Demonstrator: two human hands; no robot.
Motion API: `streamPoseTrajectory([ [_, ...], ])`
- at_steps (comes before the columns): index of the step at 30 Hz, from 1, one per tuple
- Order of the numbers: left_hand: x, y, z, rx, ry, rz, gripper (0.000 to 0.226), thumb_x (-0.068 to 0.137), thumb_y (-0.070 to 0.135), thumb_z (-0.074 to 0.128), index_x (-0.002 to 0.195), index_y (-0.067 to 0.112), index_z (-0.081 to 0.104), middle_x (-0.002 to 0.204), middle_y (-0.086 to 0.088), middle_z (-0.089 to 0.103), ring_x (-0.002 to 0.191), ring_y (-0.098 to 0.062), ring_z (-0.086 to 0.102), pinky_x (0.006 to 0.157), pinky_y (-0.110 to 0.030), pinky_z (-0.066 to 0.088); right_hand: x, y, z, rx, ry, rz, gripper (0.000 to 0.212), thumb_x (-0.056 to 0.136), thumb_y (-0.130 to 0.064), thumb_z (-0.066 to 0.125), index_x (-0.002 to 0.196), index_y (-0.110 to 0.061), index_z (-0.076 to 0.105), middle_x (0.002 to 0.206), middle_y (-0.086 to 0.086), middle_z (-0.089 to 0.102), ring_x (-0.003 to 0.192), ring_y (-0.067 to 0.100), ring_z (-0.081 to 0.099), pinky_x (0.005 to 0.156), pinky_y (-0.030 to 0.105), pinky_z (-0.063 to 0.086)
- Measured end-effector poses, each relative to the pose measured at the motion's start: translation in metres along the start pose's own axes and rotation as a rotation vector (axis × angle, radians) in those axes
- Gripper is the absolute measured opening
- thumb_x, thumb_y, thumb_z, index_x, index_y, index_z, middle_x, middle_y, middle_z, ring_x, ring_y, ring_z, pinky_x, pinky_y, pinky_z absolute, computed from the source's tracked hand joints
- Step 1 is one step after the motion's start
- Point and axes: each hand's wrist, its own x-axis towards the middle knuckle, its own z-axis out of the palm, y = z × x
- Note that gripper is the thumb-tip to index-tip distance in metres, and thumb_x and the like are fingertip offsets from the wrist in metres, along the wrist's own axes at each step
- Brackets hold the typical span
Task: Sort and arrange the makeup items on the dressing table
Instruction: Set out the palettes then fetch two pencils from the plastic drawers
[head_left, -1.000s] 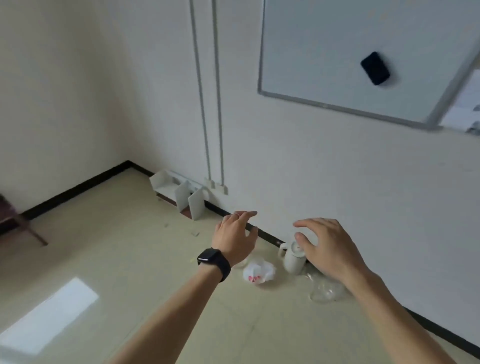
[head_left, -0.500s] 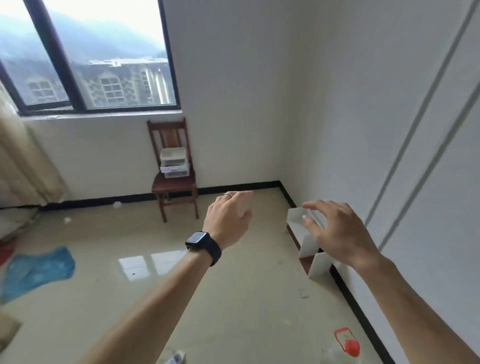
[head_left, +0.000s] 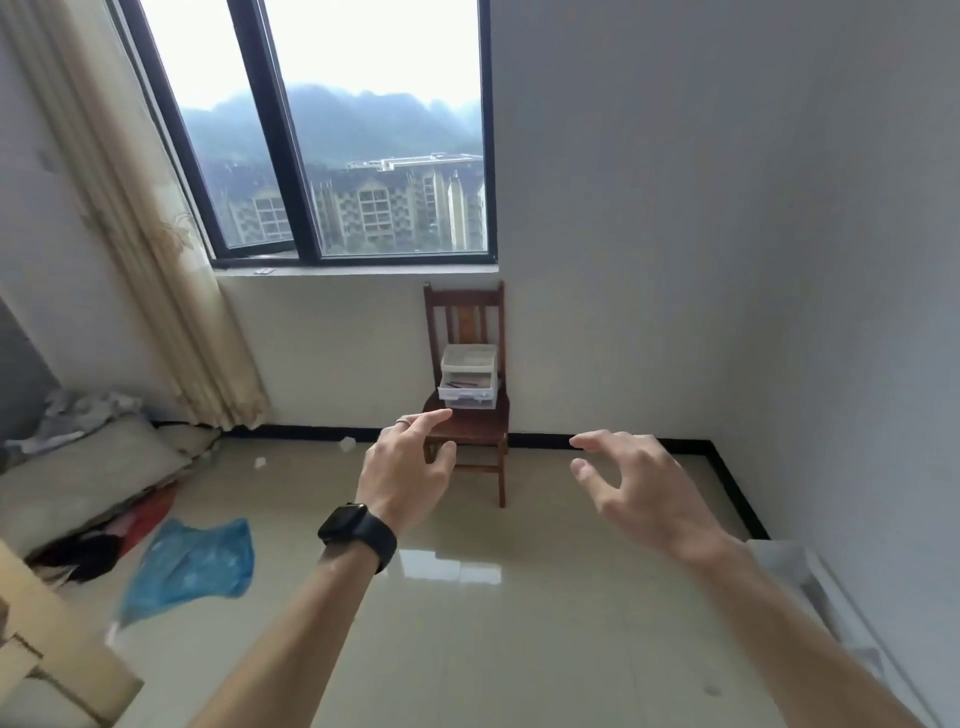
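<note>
Both hands were raised in front of the body and held nothing. The left hand had its fingers loosely extended. The right hand had its fingers spread and slightly bent.

The only likely holder of makeup items was a small plastic drawer box. It stood upright on the seat of a wooden chair, with its drawer fronts facing the camera. The box lay straight ahead, well beyond both hands. In the picture it sat between them and closer to the left hand, which appeared the better placed to reach it. Its contents were too small to identify.

No desk was in view. The chair stood on a glossy tiled floor against the wall below the window. A blue plastic bag and bedding lay to the left.
</note>
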Motion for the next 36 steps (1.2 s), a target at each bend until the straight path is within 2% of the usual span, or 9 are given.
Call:
streamPoseTrajectory([
  [5, 0.108, -0.043, 0.01, 0.039, -0.007, -0.007, 0.042, 0.094, 0.03, 0.061, 0.136, 0.032, 0.058, 0.131, 0.009, 0.06, 0.127, -0.013, 0.048, 0.107, -0.027, 0.035, 0.111, 0.003, 0.037, 0.012, -0.014, -0.002, 0.032, 0.097, -0.041, 0.058, 0.128, -0.038, 0.061, 0.125, -0.015, 0.064, 0.127, 0.011, 0.047, 0.106, 0.033, 0.04],
  [17, 0.368, -0.125, 0.101, 0.104, -0.014, -0.015, 0.041, 0.093, 0.033, 0.061, 0.135, 0.036, 0.057, 0.133, 0.009, 0.059, 0.127, -0.014, 0.049, 0.107, -0.029, 0.038, 0.382, 0.071, 0.117, 0.065, -0.011, -0.068, 0.03, 0.098, -0.042, 0.056, 0.127, -0.039, 0.062, 0.126, -0.017, 0.064, 0.126, 0.008, 0.046, 0.105, 0.034, 0.042],
  [27, 0.535, -0.197, 0.184, 0.112, -0.057, -0.174, 0.041, 0.093, 0.033, 0.061, 0.134, 0.035, 0.058, 0.133, 0.009, 0.059, 0.128, -0.013, 0.049, 0.109, -0.035, 0.039, 0.584, 0.133, 0.18, 0.113, -0.102, -0.077, 0.027, 0.097, -0.043, 0.056, 0.123, -0.041, 0.064, 0.122, -0.024, 0.063, 0.122, 0.003, 0.047, 0.102, 0.028, 0.04],
  [31, 0.581, -0.243, 0.227, 0.121, -0.123, -0.23, 0.041, 0.092, 0.033, 0.061, 0.134, 0.034, 0.058, 0.131, 0.01, 0.059, 0.125, -0.012, 0.051, 0.107, -0.033, 0.04, 0.645, 0.156, 0.228, 0.094, -0.177, -0.047, 0.027, 0.098, -0.042, 0.057, 0.124, -0.039, 0.064, 0.124, -0.024, 0.063, 0.124, 0.003, 0.047, 0.103, 0.027, 0.04],
  [36, 0.651, -0.321, 0.294, 0.142, -0.295, -0.287, 0.043, 0.093, 0.033, 0.058, 0.136, 0.034, 0.056, 0.135, 0.009, 0.058, 0.126, -0.014, 0.051, 0.107, -0.031, 0.04, 0.718, 0.189, 0.31, 0.062, -0.304, 0.037, 0.028, 0.098, -0.043, 0.055, 0.125, -0.04, 0.062, 0.123, -0.025, 0.062, 0.123, 0.003, 0.047, 0.104, 0.028, 0.041],
])
